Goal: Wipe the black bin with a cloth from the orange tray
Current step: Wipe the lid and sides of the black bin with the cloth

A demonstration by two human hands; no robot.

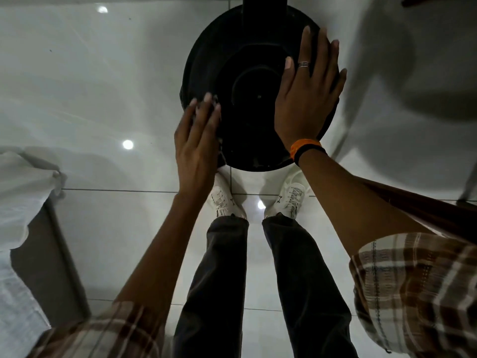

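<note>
The floor (108,228) is glossy pale tile, its thin dark grout lines crossing below the middle of the view. Round reflections of ceiling lamps (127,144) shine on it, one at upper left, one left of centre, one lower down near the grout line. A white cloth (18,192) hangs over grey furniture (49,267) at the floor's left edge. Across the floor to the right, broad soft shadows (418,81) fall.

A glossy white tiled floor (108,81) fills the view, with round ceiling lights mirrored in it. Two white lace-up shoes (225,201) stand on it beneath dark trouser legs (219,275). White fabric (18,192) hangs at the left edge. A thin metal leg (473,180) shows at right.
</note>
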